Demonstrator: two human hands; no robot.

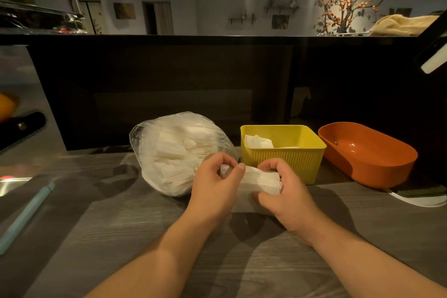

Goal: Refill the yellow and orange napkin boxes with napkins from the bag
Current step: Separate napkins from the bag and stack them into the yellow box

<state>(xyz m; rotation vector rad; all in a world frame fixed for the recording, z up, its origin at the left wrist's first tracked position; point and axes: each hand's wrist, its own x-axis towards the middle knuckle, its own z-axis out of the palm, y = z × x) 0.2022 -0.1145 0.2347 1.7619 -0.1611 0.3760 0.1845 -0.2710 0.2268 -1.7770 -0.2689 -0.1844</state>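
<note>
Head camera, looking down over the person's forearms, took in a grey wood-grain table (121,237) with the work lined up along its far edge. Far to the left a pale blue pen (26,218) lay by itself, well apart from everything else. Next came the clear plastic bag (140,135), slumped on its side with its mouth towards the hands and packed with white folded napkins; it looked nearly full.

Just right of the bag's mouth, the left hand (212,184) had its thumb and curled fingers pinched on the near end of a napkin bundle (260,181). The right hand (287,191) was wrapped round the other end, fingers curled over the top and thumb underneath. Between them the bundle was held low over the table, directly in front of the yellow napkin box (290,159) and not yet over its rim. Whether its underside touched the table, I could not tell.

The yellow napkin box stood behind the hands, upright, with only a few loose napkins (257,141) lying in its back left corner and most of its floor bare. Beside it on the right, close but apparently not touching, the orange napkin box (387,172) sat with nothing visible inside.

As I judged it, the job had barely begun: one bundle was out of the bag and ready to go into the yellow box, which needed far more, and the orange one had had nothing at all.
</note>
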